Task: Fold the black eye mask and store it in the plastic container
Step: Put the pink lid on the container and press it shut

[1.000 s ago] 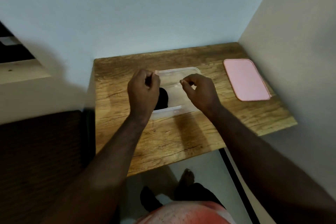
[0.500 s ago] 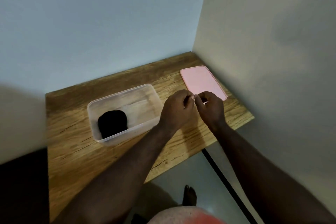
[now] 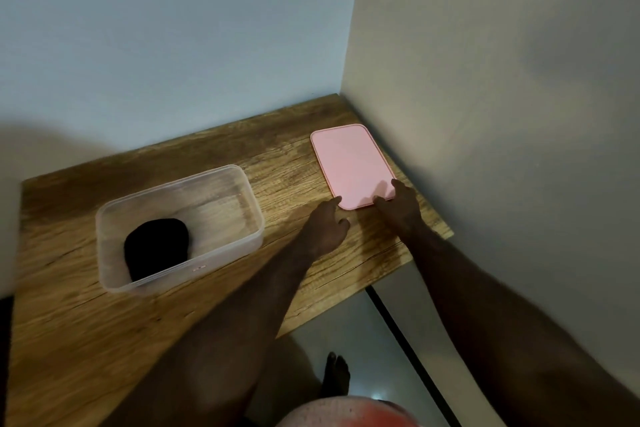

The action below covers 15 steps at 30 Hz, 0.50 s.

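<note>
Desk is wood-grain, set into a corner between two walls.

Clear plastic container stands open on the left part of the desk. The black eye mask lies inside it as a compact dark bundle on the floor of the box, towards its near-left end and close to the front wall.

Pink lid lies flat on the desk well to the right of the container, close to the side wall.

Your hands are both at the lid's near end. Your left hand has loosely curled fingers, its index tip touches the near-left corner, and it holds nothing. Your right hand is spread over the near-right corner with its thumb on the near edge; whether it grips the lid I cannot tell.

A bare foot shows on the floor below the desk edge.
</note>
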Motion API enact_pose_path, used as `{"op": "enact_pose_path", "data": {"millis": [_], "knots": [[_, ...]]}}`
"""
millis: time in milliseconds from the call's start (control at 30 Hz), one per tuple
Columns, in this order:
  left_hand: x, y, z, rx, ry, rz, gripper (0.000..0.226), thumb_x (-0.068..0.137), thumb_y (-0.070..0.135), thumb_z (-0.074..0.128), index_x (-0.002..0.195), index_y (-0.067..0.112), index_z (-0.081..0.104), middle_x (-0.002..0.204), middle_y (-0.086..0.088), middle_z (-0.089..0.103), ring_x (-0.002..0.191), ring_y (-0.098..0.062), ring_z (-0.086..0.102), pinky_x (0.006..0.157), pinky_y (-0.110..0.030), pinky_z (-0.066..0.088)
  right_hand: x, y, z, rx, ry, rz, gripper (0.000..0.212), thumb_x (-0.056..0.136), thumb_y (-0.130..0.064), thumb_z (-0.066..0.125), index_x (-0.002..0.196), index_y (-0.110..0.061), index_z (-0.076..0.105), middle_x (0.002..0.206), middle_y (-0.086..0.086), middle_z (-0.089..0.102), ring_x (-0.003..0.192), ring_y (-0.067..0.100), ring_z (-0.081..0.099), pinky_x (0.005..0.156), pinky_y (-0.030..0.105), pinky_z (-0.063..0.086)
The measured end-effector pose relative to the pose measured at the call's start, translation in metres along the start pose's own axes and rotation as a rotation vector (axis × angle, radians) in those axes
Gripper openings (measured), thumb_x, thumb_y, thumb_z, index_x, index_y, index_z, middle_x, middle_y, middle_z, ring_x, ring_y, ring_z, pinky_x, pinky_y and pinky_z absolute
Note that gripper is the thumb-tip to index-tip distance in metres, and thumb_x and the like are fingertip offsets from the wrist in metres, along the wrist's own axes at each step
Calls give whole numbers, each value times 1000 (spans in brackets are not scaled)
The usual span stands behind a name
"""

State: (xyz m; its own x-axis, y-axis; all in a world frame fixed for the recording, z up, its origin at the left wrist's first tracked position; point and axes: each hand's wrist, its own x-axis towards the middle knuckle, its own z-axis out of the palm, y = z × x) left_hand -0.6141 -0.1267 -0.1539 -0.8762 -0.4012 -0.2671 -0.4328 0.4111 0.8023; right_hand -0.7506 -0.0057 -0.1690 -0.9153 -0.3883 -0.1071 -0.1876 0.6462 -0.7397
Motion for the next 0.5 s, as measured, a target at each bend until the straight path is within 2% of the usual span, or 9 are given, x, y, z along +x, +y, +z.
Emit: {"op": "enact_pose_path", "data": {"millis": [133, 200, 300, 400, 467, 500], "knots": [[13, -3, 9, 233, -30, 90, 68, 94, 22, 52, 152, 10, 18, 159, -15, 18, 146, -29, 17, 118, -37, 21, 10, 10, -4, 102, -12, 5, 40, 90, -16, 63, 128, -7, 55, 122, 10, 64, 110, 25, 61, 89, 41, 54], [17, -7, 13, 343, -77, 102, 72, 94, 25, 51, 153, 10, 12, 160, -17, 10, 148, -30, 8, 119, -37, 15, 16, 13, -5, 127, -11, 49, 42, 89, -15, 63, 129, -6, 55, 124, 12, 63, 111, 28, 62, 88, 41, 55], [23, -10, 18, 504, -141, 123, 76, 93, 29, 50, 153, 9, 8, 161, -18, 4, 148, -31, 2, 120, -41, 12, 26, 17, -7, 140, -47, 126, 52, 87, -20, 67, 135, -7, 50, 130, 13, 59, 116, 32, 59, 91, 45, 55], [26, -11, 20, 572, -146, 142, 75, 92, 30, 52, 151, 7, 12, 161, -18, 2, 148, -32, 2, 120, -45, 13, 36, 20, -9, 199, -56, 179, 52, 89, -18, 66, 137, -7, 48, 133, 12, 57, 118, 31, 57, 92, 41, 53], [25, -12, 21, 577, -140, 152, 74, 91, 30, 53, 151, 6, 16, 161, -18, 2, 148, -31, 2, 120, -43, 13, 39, 18, -11, 261, -37, 261, 47, 90, -15, 65, 134, -6, 50, 124, 10, 59, 111, 28, 59, 84, 37, 55], [24, -13, 21, 569, -133, 158, 74, 91, 29, 53, 151, 5, 17, 160, -18, 2, 148, -31, 3, 120, -42, 13, 40, 18, -12, 302, -38, 308, 42, 91, -15, 65, 130, -5, 53, 115, 11, 60, 100, 27, 62, 74, 35, 54]]}}
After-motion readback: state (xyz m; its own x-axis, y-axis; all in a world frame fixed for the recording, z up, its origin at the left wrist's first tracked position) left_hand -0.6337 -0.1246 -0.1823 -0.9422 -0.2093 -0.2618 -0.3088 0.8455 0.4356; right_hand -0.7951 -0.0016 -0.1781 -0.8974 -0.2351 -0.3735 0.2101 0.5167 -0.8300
